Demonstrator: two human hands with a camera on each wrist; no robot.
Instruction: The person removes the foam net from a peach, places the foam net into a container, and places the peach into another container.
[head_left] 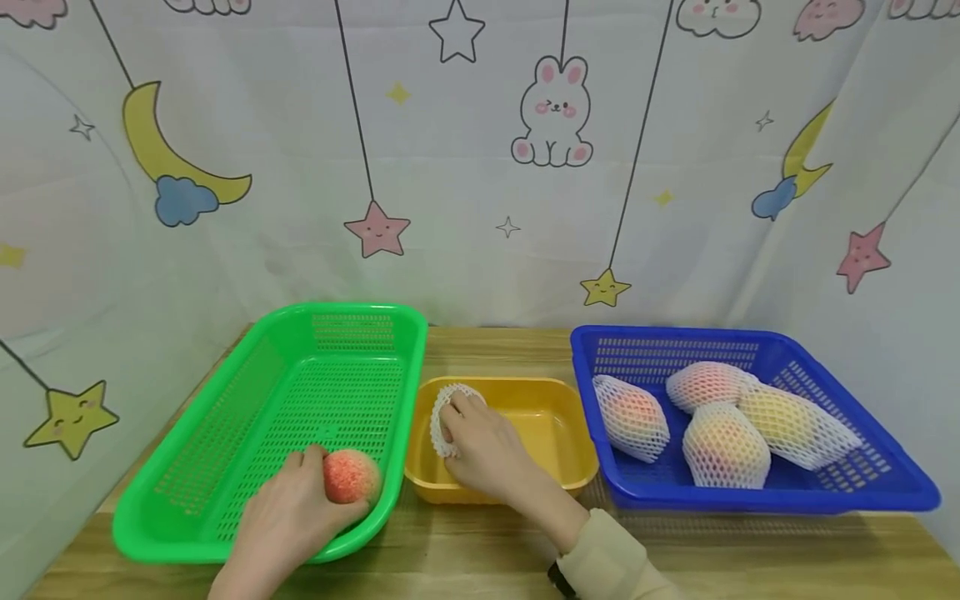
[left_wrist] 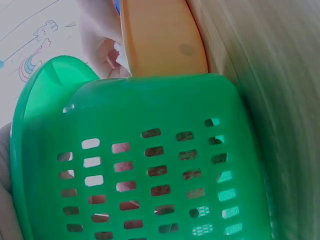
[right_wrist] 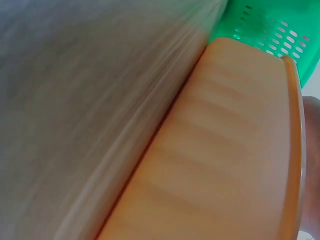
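Observation:
In the head view my left hand [head_left: 281,512] holds a red and pale yellow peach [head_left: 354,475] low at the near right corner of the green basket [head_left: 172,433]. The thumb lies along the near side of the peach, and the fingers are behind it. My right hand [head_left: 487,446] reaches into the yellow bin [head_left: 543,421] and pinches a white foam net sleeve [head_left: 438,427] by its left wall. From the left wrist, the basket's slotted wall [left_wrist: 165,105] covers most of the left hand and the peach. In the right wrist view the bin's outer side [right_wrist: 225,150] blocks the foam net.
On the right stands a blue basket [head_left: 645,493] with several fruits in foam nets, such as a netted fruit [head_left: 726,446] near its front. All three containers sit close together on a wooden table [head_left: 480,550]. A printed curtain [head_left: 465,150] hangs behind them.

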